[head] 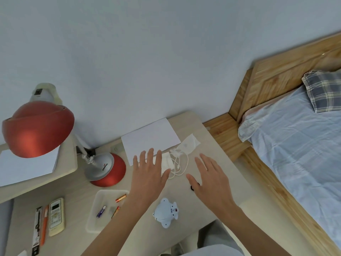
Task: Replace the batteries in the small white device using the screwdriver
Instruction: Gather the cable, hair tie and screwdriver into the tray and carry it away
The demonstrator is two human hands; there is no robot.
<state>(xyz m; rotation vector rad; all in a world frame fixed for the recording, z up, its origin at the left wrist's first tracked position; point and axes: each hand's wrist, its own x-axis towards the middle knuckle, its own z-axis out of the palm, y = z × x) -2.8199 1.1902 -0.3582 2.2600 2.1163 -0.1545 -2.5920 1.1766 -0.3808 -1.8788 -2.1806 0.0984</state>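
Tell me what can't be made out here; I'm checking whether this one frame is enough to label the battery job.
Head view, the only one:
- Small black object: mostly hidden under the right hand; identity unclear.
- White device: battery cover and any screw too small to read.
- Batteries in the clear tray: one partly behind the left hand's forearm.
- Long packaged item: cut by the bottom edge; contents unreadable.

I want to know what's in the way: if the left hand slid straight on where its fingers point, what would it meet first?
Probably the white sheet of paper: the left hand's fingertips already overlap its near edge, though height above it is unclear.
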